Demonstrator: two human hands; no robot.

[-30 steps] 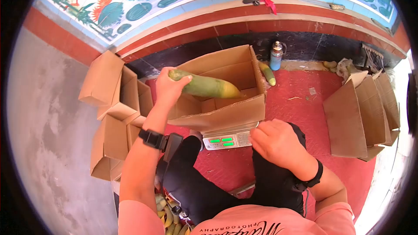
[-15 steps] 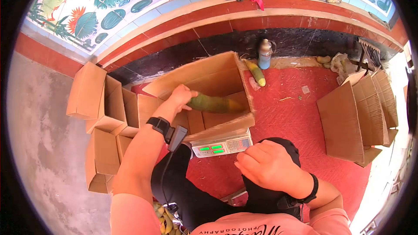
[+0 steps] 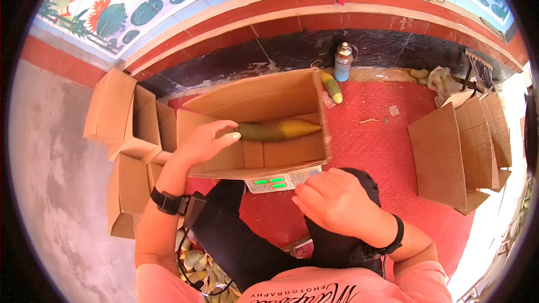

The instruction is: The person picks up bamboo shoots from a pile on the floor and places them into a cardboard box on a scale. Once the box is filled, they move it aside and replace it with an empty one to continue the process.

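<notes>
A large green-and-yellow cucumber [image 3: 275, 131] lies lengthwise inside an open cardboard box [image 3: 252, 94]. My left hand [image 3: 206, 145] is over the box's left side, its thumb and fingers apart at the green end of the cucumber; the hand looks free of it. The box rests on a digital scale [image 3: 283, 182] with green lit displays, partly hidden under it. My right hand [image 3: 339, 202] is curled into a loose fist above my knee, near the scale's keypad. What the curled fingers hold, if anything, is hidden.
Another cucumber [image 3: 332, 87] lies behind the box, beside a blue-and-silver flask [image 3: 343, 62]. Cardboard boxes [image 3: 126, 118] are stacked at left, and more boxes [image 3: 441, 157] stand at right. A red mat [image 3: 370, 134] covers the floor. Several pale gourd-like pieces [image 3: 196, 261] lie at lower left.
My left hand has let go of the cucumber and drawn back left and down. The cucumber now lies flat in the box. My right hand stays closed near the scale.
</notes>
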